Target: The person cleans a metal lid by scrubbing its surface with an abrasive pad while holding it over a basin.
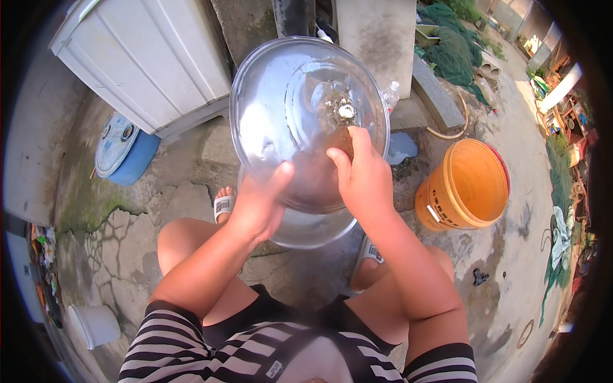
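A round, shiny metal lid [268, 115] with ring-shaped ridges is held up tilted in front of me, over my knees. My left hand [258, 201] grips its lower left rim, thumb on the near face. Against the lower right of that face is my right hand [364, 169], fingers bent and thumb beside the index finger. Something brownish shows by the fingertips, but I cannot tell whether it is held or a reflection. A bright white spot with specks lies just above them. Below the lid shows the rim of a metal basin [313, 237].
An orange bucket [434, 198] stands at the right, a blue tub with a lid [137, 153] at the left. A white cabinet-like box [150, 57] rises behind. Also around are a clear bottle [391, 96], a hose [465, 115], green netting [453, 48] and a white bucket [96, 325].
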Demonstrator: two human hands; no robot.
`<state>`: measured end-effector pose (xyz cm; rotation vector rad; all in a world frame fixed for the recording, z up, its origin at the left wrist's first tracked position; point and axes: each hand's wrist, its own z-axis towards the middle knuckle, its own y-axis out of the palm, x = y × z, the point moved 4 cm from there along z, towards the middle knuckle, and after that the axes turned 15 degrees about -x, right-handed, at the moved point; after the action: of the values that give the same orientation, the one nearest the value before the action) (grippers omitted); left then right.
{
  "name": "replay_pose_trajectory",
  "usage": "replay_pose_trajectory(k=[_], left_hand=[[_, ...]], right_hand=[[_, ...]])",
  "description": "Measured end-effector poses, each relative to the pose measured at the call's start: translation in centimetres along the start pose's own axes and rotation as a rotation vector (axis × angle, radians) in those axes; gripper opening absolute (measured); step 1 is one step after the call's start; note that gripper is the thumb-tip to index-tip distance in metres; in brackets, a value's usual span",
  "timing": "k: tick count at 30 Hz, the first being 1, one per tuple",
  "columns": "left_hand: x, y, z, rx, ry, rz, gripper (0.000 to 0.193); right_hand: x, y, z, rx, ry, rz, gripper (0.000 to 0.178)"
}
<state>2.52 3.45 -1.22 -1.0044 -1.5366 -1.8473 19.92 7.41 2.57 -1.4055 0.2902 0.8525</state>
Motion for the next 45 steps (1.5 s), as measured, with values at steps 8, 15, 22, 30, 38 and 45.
replay_pose_trajectory(k=[8, 15, 22, 30, 38, 45], left_hand=[[-0.1, -0.3, -0.3, 0.008, -0.032, -0.016, 0.044], [0.0, -0.1, -0.1, 0.018, -0.033, -0.017, 0.045], [-0.3, -0.7, -0.2, 0.025, -0.043, -0.022, 0.046], [0.4, -0.3, 0.3, 0.025, 0.006, -0.024, 0.043], [0.8, 0.6, 0.1, -0.028, -0.025, -0.037, 0.040], [0.3, -0.1, 0.0, -0.004, -0.047, -0.035, 0.040]], right_hand=[[0.2, 0.1, 0.1, 0.026, -0.043, -0.009, 0.036], [0.2, -0.4, 0.4, -0.004, 0.016, -0.007, 0.035], [0.3, 0.1, 0.2, 0.058, -0.089, -0.033, 0.036], [-0.8, 0.4, -0.5, -0.010, -0.085, 0.010, 0.038], [0.7, 0.2, -0.1, -0.003, 0.072, 0.213, 0.042], [0.6, 0.3, 0.0, -0.128, 0.155, 0.207, 0.041]])
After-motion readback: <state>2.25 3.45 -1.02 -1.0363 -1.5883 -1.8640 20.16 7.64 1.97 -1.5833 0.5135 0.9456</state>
